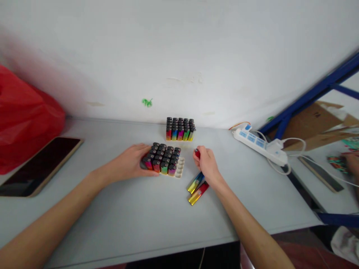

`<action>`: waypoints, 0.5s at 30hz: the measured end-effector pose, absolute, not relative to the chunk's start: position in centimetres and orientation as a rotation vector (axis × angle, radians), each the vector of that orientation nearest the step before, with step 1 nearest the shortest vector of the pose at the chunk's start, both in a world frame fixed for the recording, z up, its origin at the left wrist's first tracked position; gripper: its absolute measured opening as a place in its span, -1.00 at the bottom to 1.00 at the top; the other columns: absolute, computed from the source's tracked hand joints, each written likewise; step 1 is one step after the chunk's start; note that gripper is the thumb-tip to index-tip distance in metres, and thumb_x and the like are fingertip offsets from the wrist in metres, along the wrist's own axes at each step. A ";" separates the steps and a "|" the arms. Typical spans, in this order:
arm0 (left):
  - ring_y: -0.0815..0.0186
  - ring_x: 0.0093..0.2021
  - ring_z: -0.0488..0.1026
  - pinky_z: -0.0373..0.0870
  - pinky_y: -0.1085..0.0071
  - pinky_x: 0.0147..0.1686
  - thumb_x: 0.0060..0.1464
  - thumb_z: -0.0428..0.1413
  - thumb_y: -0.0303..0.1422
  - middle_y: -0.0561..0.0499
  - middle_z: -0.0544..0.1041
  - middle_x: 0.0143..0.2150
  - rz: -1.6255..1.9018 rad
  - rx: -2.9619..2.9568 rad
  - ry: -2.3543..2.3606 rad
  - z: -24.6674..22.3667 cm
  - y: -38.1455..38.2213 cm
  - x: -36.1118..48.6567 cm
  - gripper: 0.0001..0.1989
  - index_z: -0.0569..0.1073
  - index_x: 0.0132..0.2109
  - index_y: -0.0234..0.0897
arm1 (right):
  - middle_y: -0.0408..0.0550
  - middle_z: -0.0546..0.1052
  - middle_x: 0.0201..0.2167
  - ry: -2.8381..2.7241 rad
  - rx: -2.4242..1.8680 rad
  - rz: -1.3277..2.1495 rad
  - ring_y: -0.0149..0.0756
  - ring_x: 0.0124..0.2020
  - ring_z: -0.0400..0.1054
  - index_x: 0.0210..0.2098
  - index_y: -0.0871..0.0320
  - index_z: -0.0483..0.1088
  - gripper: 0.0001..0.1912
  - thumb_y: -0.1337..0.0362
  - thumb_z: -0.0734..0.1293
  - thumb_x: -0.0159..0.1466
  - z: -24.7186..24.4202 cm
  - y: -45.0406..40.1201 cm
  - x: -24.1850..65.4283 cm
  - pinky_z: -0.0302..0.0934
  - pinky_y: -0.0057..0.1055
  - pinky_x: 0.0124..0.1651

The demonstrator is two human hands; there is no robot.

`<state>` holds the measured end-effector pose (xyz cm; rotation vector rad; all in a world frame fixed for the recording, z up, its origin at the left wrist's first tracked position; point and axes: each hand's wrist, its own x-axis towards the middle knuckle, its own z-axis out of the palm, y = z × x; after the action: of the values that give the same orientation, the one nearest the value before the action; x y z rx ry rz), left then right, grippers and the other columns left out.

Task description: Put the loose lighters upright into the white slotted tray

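Observation:
A white tray [179, 170] of upright lighters with black tops stands mid-table, its right-hand column of slots unfilled. My left hand [137, 161] is wrapped round the left side of this group of lighters [164, 157]. To the right of the tray, my right hand [206, 162] is closed round a red lighter [197, 152], whose end shows at the fingers. Below that hand a blue and yellow lighter [195, 183] and a red and yellow lighter [198, 193] lie on the table. Near the wall stands a second block of upright lighters [180, 129].
A red bag [25, 116] and a dark-screened tablet [42, 164] are at the left. On the right lie a white power strip [259, 145] with cables and a blue metal frame [308, 93]. Beyond it are a cardboard box [316, 119] and another person's hand [352, 164].

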<state>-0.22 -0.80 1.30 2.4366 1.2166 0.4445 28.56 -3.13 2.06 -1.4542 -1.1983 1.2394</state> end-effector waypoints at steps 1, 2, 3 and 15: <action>0.01 -0.12 0.56 0.41 0.22 -0.06 -0.03 0.36 0.18 -0.08 0.62 -0.15 0.440 2.433 1.224 1.4 -0.8 -0.2 -0.41 0.51 -0.10 -0.20 | -0.25 0.06 -0.74 -1.212 -1.449 1.232 -0.44 -0.67 -0.13 -0.70 0.01 0.06 -0.49 -0.05 0.15 0.30 2.0 -3.1 28.6 -0.21 -0.38 -0.57; 0.01 -0.13 0.56 0.41 0.21 -0.06 -0.04 0.35 0.20 -0.08 0.62 -0.16 0.436 2.432 1.229 1.4 -0.8 -0.1 -0.40 0.51 -0.11 -0.20 | -0.25 0.07 -0.74 -1.220 -1.441 1.228 -0.44 -0.67 -0.12 -0.70 0.01 0.07 -0.49 -0.05 0.15 0.30 1.9 -3.1 28.6 -0.20 -0.38 -0.57; 0.01 -0.13 0.56 0.41 0.21 -0.06 -0.05 0.35 0.21 -0.08 0.62 -0.16 0.437 2.434 1.232 1.5 -0.8 -0.1 -0.39 0.51 -0.12 -0.20 | -0.25 0.07 -0.74 -1.224 -1.433 1.225 -0.44 -0.67 -0.10 -0.70 0.01 0.08 -0.47 -0.08 0.15 0.31 1.9 -3.1 28.6 -0.18 -0.38 -0.56; 0.03 -0.16 0.57 0.44 0.21 -0.10 -0.06 0.36 0.20 -0.06 0.63 -0.18 0.416 2.425 1.247 1.7 -0.7 0.1 -0.40 0.51 -0.11 -0.17 | -0.21 0.16 -0.73 -1.306 -1.439 1.091 -0.37 -0.63 0.06 -0.69 0.02 0.10 -0.43 -0.06 0.11 0.40 0.4 -3.2 28.7 -0.03 -0.37 -0.49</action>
<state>0.05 -0.67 1.68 2.4246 1.2466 0.4163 28.69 -3.24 0.37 -1.4386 -1.3063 1.0913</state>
